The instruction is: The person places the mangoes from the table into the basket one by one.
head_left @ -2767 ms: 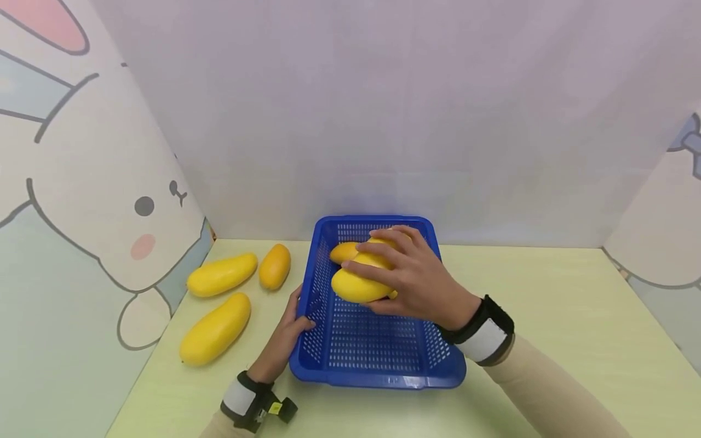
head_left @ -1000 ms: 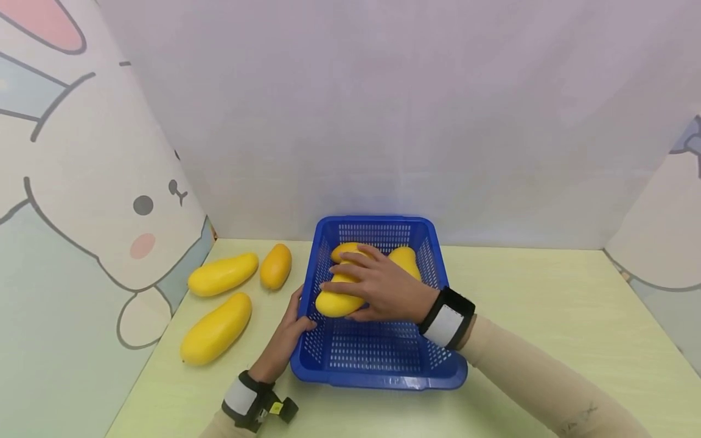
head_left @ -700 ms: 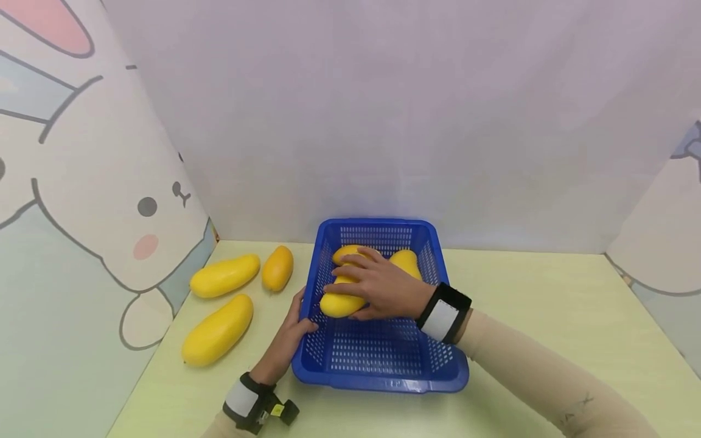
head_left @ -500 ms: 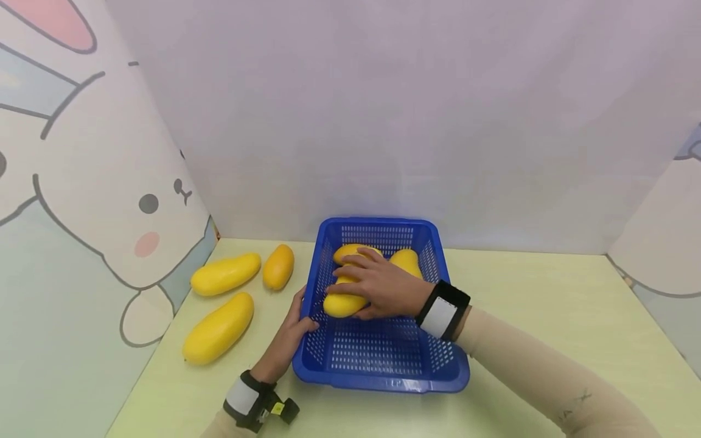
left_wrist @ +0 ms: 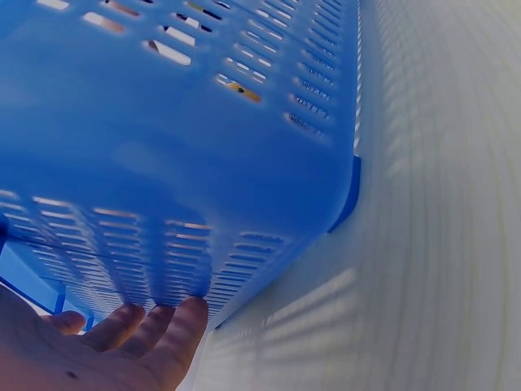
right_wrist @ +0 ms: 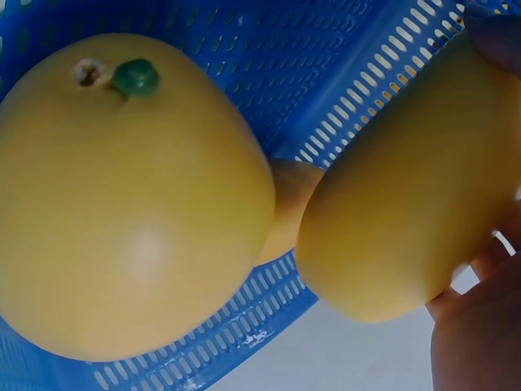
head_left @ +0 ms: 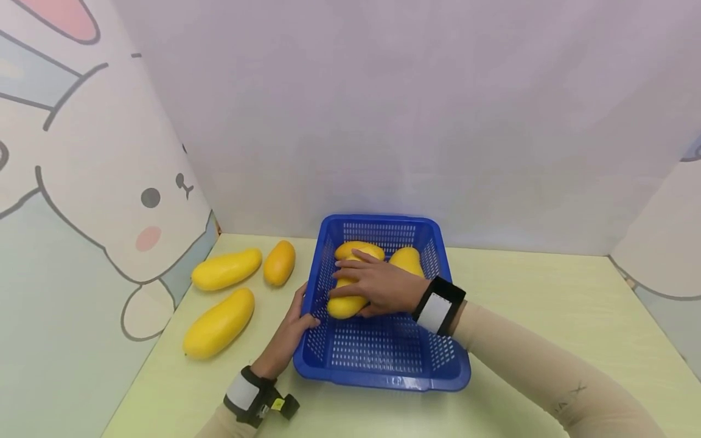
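Note:
In the head view my right hand (head_left: 378,285) is inside the blue basket (head_left: 381,382), fingers spread over a yellow mango (head_left: 345,307) and thumb low on its near side. The right wrist view shows this mango (right_wrist: 407,195) close to the basket's perforated wall. A second mango (head_left: 361,249) lies crosswise behind it, and a third mango (head_left: 407,260) lies to the right, partly covered by my hand. My left hand (head_left: 290,334) grips the basket's left side, thumb over the rim; in the left wrist view its fingers (left_wrist: 183,334) lie against the outer wall.
Left of the basket on the pale yellow-green table (head_left: 547,316) lie a long yellow mango (head_left: 227,270), a larger mango (head_left: 219,323) and a small orange one (head_left: 279,263). A pale curtain (head_left: 405,121) stands behind, and a rabbit-print panel (head_left: 109,182) at the left.
My right hand has carried its mango leftward and lower in the basket, then slightly back to the right, uncovering the mango on the right. My left hand has kept its grip.

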Available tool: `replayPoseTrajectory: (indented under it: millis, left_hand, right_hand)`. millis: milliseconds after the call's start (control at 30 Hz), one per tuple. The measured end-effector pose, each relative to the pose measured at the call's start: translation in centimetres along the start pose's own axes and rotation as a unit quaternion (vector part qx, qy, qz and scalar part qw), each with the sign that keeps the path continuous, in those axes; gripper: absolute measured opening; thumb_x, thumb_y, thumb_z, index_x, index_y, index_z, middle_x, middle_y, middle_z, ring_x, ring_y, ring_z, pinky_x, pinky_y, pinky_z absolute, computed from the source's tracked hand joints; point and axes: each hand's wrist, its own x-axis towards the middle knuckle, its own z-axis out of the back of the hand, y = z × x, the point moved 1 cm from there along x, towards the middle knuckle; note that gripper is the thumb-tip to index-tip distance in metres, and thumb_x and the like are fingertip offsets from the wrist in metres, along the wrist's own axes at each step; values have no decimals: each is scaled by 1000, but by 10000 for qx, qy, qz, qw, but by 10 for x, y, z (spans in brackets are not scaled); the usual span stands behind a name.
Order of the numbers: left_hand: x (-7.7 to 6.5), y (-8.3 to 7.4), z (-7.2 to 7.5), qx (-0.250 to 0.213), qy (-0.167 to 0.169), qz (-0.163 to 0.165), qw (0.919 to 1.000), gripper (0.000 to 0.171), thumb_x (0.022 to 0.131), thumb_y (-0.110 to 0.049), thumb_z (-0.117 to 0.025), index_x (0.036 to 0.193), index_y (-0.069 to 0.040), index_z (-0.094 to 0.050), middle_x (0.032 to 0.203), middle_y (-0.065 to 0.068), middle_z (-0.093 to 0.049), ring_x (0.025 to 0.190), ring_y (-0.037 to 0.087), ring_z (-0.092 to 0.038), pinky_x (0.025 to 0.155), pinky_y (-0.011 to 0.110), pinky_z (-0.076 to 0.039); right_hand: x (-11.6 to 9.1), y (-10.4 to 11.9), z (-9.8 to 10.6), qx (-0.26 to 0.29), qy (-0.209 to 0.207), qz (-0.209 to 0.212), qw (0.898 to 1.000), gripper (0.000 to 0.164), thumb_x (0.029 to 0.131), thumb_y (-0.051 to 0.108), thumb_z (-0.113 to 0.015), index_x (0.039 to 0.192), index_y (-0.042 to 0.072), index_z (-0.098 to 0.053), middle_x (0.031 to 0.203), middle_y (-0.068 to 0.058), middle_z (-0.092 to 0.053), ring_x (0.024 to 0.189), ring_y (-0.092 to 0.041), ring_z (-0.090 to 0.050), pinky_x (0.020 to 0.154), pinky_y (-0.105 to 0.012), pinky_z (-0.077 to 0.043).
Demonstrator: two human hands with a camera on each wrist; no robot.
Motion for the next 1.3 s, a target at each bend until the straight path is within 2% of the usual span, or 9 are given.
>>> replayPoseTrajectory:
  millis: [600,1033,1300]
  left_hand:
    - [4,-1,-1,-39,11,138,9999,67,87,-14,-42,143,-40,-16,148,2,-24,124,29,-35,102,55,-24]
    - [2,0,0,45,-11,167,9999,67,87,-13,-41,143,-40,-16,149,2,-22,126,30,-34,102,57,-24]
    - [2,1,0,-5,-23,194,9998,67,87,-12,-40,143,-40,-16,148,2,-23,126,29,-34,102,56,-23]
  right_hand:
    - [5,5,-8,-253,346,220,9988,64,76,43,-71,135,38,-46,140,-5,-42,133,-24,-27,107,-50,-17]
    - [8,9,-15,-383,289,424,9979,63,76,46,-70,134,36,-47,139,-4,-43,131,-24,-30,105,-48,-23]
    - [10,10,-22,-325,333,408,9981,61,78,46,-69,134,37,-47,138,-5,-44,131,-25,-30,104,-47,-24]
